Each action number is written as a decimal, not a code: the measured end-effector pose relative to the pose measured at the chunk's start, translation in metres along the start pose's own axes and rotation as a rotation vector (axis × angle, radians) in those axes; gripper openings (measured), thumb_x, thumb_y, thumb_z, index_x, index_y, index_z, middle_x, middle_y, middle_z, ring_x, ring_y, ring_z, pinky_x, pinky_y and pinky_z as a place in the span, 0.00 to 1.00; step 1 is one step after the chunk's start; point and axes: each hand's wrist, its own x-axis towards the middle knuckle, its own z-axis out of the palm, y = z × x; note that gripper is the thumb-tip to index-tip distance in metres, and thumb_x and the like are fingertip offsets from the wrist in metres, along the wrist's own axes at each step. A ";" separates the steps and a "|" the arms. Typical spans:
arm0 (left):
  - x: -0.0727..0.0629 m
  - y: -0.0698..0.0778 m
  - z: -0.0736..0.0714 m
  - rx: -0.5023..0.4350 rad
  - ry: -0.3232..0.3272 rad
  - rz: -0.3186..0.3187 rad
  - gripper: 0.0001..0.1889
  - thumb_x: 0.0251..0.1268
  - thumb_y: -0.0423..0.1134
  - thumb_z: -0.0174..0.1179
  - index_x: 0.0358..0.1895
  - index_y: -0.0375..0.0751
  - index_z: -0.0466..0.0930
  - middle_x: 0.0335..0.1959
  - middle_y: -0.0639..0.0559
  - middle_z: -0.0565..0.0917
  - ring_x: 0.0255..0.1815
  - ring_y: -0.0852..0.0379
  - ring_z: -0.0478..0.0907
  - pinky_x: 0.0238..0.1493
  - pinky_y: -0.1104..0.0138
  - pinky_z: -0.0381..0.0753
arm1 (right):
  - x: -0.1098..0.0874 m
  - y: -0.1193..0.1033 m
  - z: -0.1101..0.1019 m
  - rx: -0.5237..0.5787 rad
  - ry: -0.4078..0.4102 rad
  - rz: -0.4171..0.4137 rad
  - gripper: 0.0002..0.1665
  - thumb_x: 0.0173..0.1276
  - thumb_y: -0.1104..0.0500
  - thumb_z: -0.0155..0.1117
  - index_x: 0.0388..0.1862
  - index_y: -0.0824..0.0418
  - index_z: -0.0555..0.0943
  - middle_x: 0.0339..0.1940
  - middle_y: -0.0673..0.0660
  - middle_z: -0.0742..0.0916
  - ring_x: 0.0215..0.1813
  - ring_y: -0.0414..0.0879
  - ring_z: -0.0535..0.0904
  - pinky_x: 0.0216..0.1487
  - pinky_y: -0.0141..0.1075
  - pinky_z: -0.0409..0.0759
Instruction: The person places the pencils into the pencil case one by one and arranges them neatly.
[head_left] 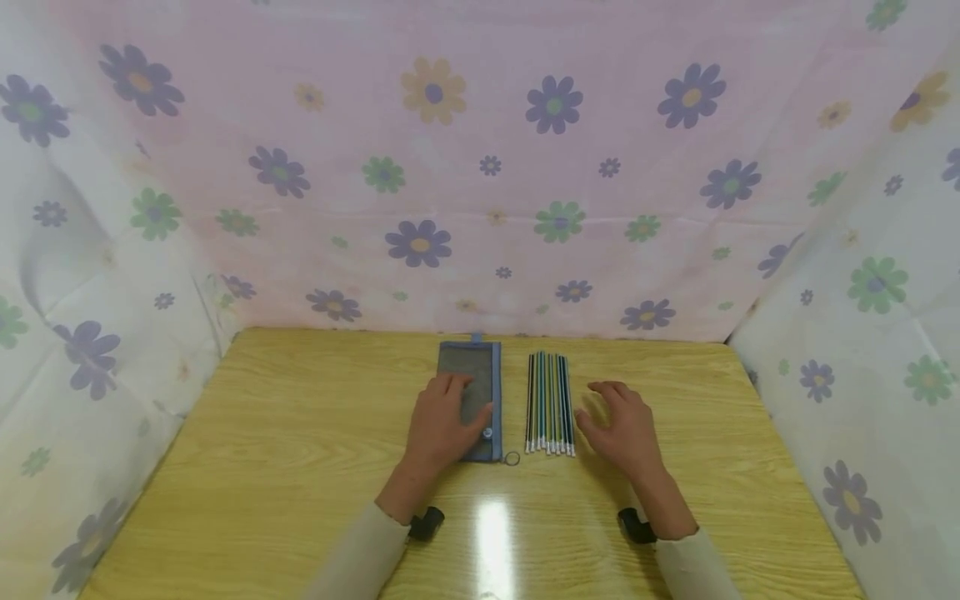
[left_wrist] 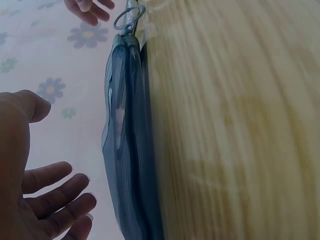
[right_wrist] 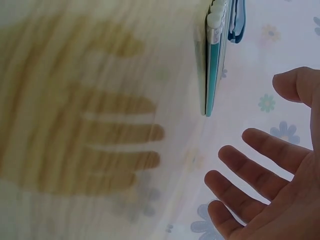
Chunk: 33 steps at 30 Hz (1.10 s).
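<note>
Head view: observed glossy wood-grain tabletop (head_left: 300, 450) before creased, flower-printed cloth (head_left: 480, 192). Found flat blue-grey mesh pouch (head_left: 480, 392) left of slim, white-ended pencils (head_left: 551, 404). Noted left hand (head_left: 444, 421) over pouch, right hand (head_left: 622, 429) beside pencils, fingers spread, slightly bent.

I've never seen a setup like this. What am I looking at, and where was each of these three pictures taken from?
No robot here: these are a person's bare hands. The wide picture comes from a camera worn on the head, looking forward and down. The other two come from cameras worn on the wrists, so they look tipped sideways: one shows the left hand, the other mainly the right hand.

On the wooden table lie a blue-grey zip pouch with a ring at one corner, and a row of pencils. Patterned cloth surrounds it.

Neither hand holds anything: the left is over the pouch, the right beside the pencils.
</note>
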 end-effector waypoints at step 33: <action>0.004 0.036 0.035 0.202 -0.029 -0.091 0.35 0.65 0.53 0.73 0.66 0.32 0.76 0.53 0.39 0.76 0.51 0.45 0.74 0.47 0.56 0.84 | 0.010 -0.015 0.006 -0.059 -0.207 0.193 0.22 0.72 0.55 0.70 0.56 0.69 0.85 0.44 0.61 0.87 0.44 0.57 0.83 0.49 0.54 0.83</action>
